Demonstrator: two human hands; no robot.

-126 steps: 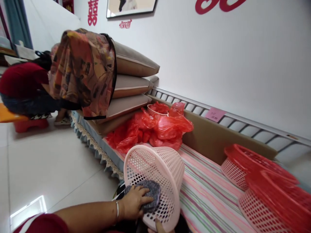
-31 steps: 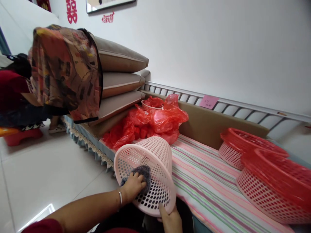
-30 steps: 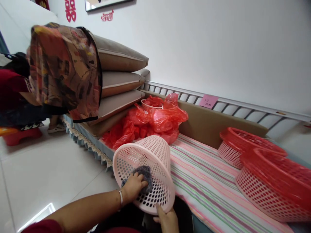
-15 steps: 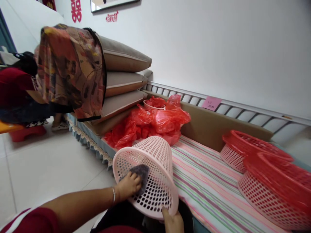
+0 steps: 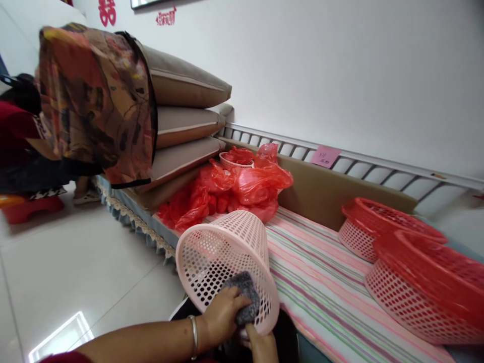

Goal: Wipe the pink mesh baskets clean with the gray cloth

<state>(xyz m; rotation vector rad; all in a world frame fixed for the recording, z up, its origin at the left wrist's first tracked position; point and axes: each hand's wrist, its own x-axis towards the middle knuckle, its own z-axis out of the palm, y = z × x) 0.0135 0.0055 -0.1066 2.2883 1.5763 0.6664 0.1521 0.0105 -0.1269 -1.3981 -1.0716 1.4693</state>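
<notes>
A pink perforated plastic basket (image 5: 245, 227) lies tilted on its side, its open mouth facing me. My left hand (image 5: 225, 310), with a bracelet at the wrist, presses a dark grey cloth (image 5: 245, 292) against the inside wall near the lower right of the mouth. Close beside it, my right hand (image 5: 261, 345) grips the basket's lower rim, its fingers partly hidden.
Red plastic bags (image 5: 260, 186) are heaped behind the basket on a striped sheet (image 5: 313, 287). Two red-covered baskets (image 5: 427, 297) stand at the right. Stacked cushions (image 5: 185, 121) under a patterned cloth (image 5: 98, 101) rise at the left. Another person (image 5: 18, 126) is at the far left.
My left hand has moved the grey cloth rightward and down along the basket's inner wall, closer to my right hand. The view has shifted slightly.
</notes>
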